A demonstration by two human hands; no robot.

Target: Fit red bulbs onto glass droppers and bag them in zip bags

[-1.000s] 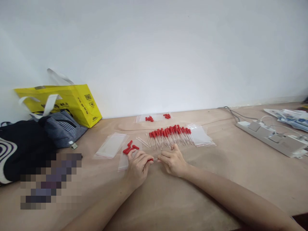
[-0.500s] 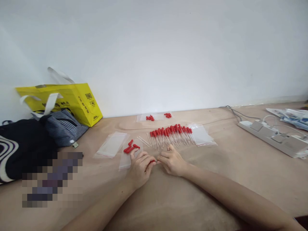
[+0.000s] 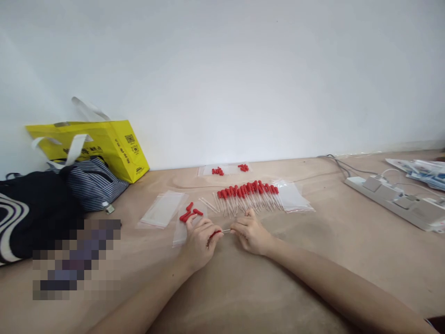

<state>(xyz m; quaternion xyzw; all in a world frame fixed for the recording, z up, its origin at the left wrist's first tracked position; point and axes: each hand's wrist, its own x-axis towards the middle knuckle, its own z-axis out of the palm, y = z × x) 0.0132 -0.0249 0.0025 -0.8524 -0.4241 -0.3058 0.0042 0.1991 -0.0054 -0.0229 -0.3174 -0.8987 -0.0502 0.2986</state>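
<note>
Red bulb (image 3: 214,234), small, elongated and glossy, seen in the head view: it is pinched between the thumb and fingers of the left hand (image 3: 200,245), low in the middle, just above a pale brown wooden table (image 3: 222,297). The right hand (image 3: 253,235) is closed on the other end of a thin, clear tube (image 3: 226,231) that spans the short gap between the hands. Whether the tube sits inside the bulb is hidden by the fingers.

Just beyond the left hand, loose red bulbs (image 3: 198,212) lie on a clear plastic bag (image 3: 179,234). Farther left is a stack of flat clear bags (image 3: 162,211). Beyond the right hand, many red-topped clear droppers (image 3: 239,192) lie in a crowded row, with bare tubes (image 3: 209,205) at its left and more clear bags (image 3: 295,197) at its right. Near the white wall (image 3: 257,83), small red pieces (image 3: 217,171) rest on another bag.

At far left are a yellow shopping bag (image 3: 120,148), a striped bag (image 3: 97,183) and a black bag (image 3: 41,208); at right, a white power strip (image 3: 389,202).
</note>
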